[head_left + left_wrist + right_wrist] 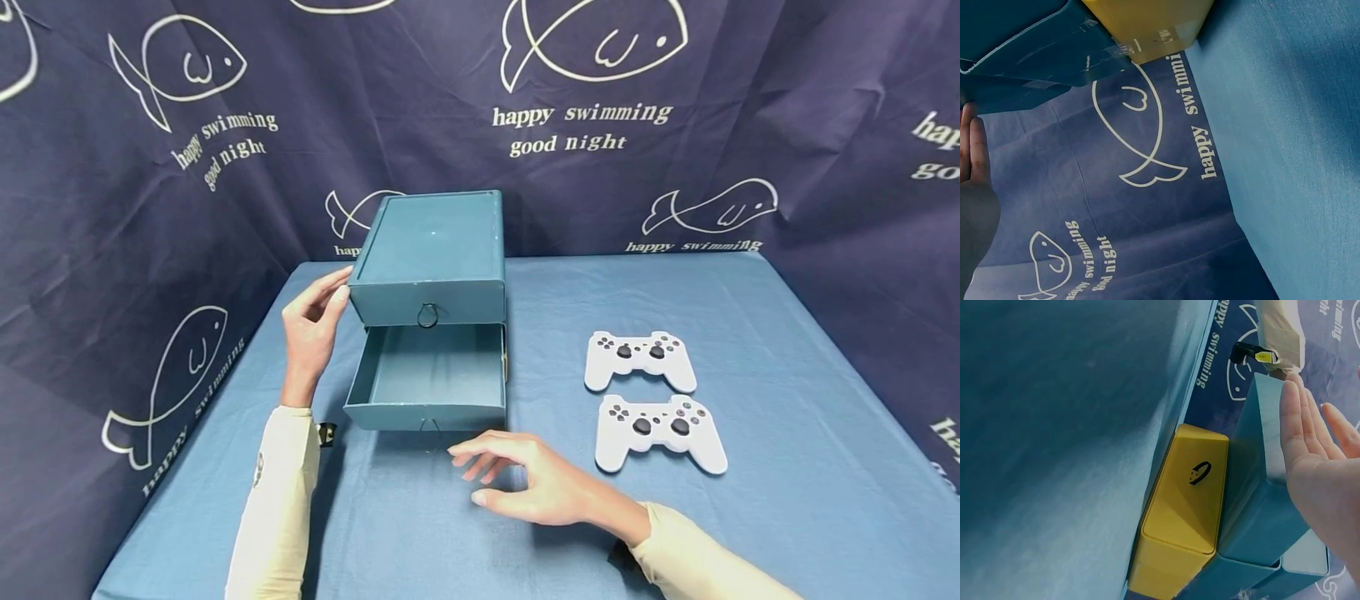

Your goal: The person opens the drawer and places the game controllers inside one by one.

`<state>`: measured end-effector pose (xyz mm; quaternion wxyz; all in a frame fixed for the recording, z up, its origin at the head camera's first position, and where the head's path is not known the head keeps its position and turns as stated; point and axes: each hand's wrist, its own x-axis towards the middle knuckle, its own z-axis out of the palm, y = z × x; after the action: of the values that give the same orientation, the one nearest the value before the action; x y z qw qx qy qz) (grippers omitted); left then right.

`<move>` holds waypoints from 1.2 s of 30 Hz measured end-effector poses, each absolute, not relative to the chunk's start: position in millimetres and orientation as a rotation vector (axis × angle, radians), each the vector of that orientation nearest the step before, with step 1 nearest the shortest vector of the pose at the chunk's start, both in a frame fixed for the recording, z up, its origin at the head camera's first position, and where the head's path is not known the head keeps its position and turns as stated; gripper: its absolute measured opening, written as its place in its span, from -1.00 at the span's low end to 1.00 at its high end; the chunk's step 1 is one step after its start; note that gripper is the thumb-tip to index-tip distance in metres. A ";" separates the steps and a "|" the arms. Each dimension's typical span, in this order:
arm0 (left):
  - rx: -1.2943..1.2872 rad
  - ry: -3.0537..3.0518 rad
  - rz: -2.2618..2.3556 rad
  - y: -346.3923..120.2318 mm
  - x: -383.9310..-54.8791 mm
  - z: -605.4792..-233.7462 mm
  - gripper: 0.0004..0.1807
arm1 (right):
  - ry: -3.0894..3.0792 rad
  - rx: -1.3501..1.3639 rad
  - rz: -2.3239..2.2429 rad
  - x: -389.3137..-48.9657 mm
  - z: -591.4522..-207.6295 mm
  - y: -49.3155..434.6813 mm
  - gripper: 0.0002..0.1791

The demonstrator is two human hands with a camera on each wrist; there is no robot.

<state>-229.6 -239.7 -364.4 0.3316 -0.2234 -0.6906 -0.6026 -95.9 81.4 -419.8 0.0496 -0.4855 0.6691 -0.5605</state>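
A teal drawer cabinet [431, 242] stands on the table, its middle drawer [431, 367] pulled out and bare inside. My left hand [311, 325] touches the cabinet's upper left side near the front corner, fingers fairly straight. In front of the drawer, at its lower right, hovers my right hand [532, 479], with fingers loosely bent and nothing held. The right wrist view shows its palm beside the open drawer's front [1254, 506]. Under that drawer is a yellow drawer [1185, 494] with a dark loop pull, mostly hidden in the head view.
Two white game controllers, a rear one [640, 354] and a front one [660, 429], lie right of the cabinet on the blue tablecloth [810, 500]. Behind hangs a dark blue curtain [435, 100] printed with fish. A dark loop pull [427, 315] hangs on the closed top drawer.
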 end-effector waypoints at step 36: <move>-0.575 -1.792 -1.589 -238.5 -229.5 -363.7 -0.70 | 2.357 -1.130 -1.938 -95.0 -416.4 162.0 -0.48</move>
<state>-229.5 -238.5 -363.7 0.3327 -0.2202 -0.6862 -0.6082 -95.0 162.0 -416.4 -0.0561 -0.3467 0.7232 -0.5947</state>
